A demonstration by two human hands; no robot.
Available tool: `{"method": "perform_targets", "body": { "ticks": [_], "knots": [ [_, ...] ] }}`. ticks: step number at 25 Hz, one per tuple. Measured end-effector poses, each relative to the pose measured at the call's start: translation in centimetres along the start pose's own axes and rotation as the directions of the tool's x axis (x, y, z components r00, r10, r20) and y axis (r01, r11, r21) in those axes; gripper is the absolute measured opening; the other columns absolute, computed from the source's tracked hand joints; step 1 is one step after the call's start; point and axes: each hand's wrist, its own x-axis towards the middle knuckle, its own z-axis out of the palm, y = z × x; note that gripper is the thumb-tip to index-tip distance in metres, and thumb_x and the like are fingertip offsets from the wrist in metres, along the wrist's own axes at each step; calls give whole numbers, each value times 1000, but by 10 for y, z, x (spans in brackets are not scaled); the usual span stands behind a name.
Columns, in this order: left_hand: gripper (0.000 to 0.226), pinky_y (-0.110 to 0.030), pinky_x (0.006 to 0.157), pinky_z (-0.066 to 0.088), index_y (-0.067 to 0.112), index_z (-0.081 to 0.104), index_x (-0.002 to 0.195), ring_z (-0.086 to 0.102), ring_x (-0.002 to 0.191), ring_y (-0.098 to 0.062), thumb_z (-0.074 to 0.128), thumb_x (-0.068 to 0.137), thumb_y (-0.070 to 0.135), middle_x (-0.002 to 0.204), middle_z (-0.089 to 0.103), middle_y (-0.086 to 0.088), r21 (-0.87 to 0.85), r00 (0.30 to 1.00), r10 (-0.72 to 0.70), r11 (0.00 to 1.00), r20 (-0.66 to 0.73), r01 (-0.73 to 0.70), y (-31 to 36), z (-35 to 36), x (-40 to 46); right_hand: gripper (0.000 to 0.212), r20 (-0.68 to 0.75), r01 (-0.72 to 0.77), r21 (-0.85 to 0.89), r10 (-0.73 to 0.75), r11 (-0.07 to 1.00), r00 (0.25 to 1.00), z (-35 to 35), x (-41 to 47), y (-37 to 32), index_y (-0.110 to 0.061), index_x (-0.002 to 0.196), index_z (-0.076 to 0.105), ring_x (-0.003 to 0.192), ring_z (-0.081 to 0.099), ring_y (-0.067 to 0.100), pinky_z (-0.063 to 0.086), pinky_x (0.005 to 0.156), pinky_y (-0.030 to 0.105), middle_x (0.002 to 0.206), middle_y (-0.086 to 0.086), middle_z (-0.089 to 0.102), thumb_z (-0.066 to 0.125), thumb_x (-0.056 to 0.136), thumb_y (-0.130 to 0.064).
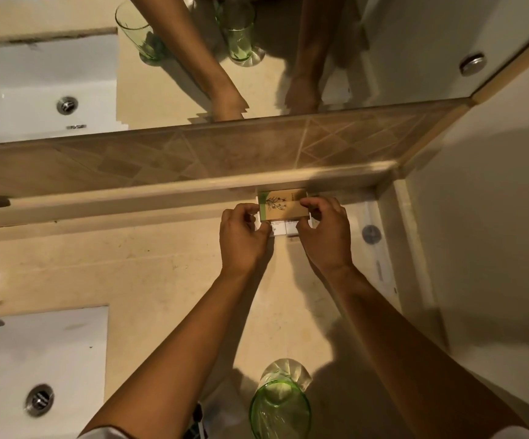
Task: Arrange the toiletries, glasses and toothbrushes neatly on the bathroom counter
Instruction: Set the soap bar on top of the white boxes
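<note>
Squaring the brown box (283, 205) against the backsplash ledge (161, 188): I have left hand (241, 236) and right hand (325, 236) pinching its ends, white boxes (283, 229) underneath. I'd keep edges flush, press evenly, and mind the green glass (280, 403) near my forearms.

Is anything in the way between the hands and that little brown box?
No. Both the left hand and the right hand already hold the brown box at its two ends, up against the back ledge. The green glass stands nearer the person, beside the arms.
</note>
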Motion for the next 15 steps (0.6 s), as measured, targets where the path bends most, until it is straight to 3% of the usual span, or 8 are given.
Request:
{"method": "perform_targets", "body": {
  "ticks": [4,8,10,12,15],
  "knots": [
    [43,-2,71,39,15,56,128,55,89,-13,70,87,13,115,49,-1,-10,999,-6,1000,31,6,-2,-7,-15,38,15,21,19,-21,1000,1000,-7,-21,-4,-30,120,62,121,58,16,55,99,34,137,-7,48,72,87,-13],
    [21,-19,79,52,20,62,115,64,86,-7,59,95,14,106,64,-2,-65,999,-28,998,-17,27,-14,-33,-62,27,69,-9,51,5,999,998,-32,-74,7,-21,114,66,108,64,13,55,98,34,128,-2,56,64,90,-7],
    [14,-9,71,49,17,66,102,68,86,0,55,98,9,94,70,8,-109,997,-72,992,-7,70,-25,-52,-96,25,152,-44,61,35,997,988,-43,-109,19,-22,109,67,103,65,11,55,97,33,117,-2,65,61,92,-5],
    [23,-8,70,47,23,69,90,67,86,5,54,98,7,85,71,19,-79,994,-109,991,31,111,-41,-69,-128,26,200,-40,47,30,998,979,-50,-142,31,-20,105,69,99,66,13,54,94,29,107,-1,68,60,90,-1],
    [36,-19,72,50,34,68,81,67,76,5,55,97,5,76,72,28,-48,987,-146,988,63,150,-66,-89,-185,23,233,-49,40,39,998,972,-59,-190,40,-18,100,71,93,65,10,53,85,22,101,0,70,61,88,-1]
  ]
}}
